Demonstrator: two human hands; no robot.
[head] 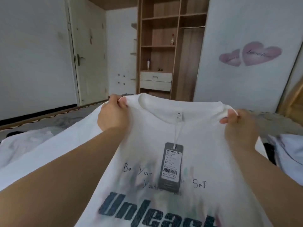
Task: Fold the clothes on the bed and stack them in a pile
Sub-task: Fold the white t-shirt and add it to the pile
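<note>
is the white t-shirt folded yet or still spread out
Spread out, not folded. The left hand and right hand pinch the white t-shirt at its shoulders, holding it open with print and hang tag showing.

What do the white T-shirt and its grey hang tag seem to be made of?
White T-shirt: soft matte knit, probably cotton; it drapes and puckers where both hands pinch the shoulders. Grey hang tag: stiff flat card, likely paper, with a printed barcode sticker, hanging on a pale cord.

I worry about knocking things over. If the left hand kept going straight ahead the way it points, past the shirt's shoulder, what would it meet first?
Probably nothing near. The left hand, gripping the white T-shirt, points toward the far wall beside the wooden wardrobe; the space between looks free, though depth is unclear.
</note>
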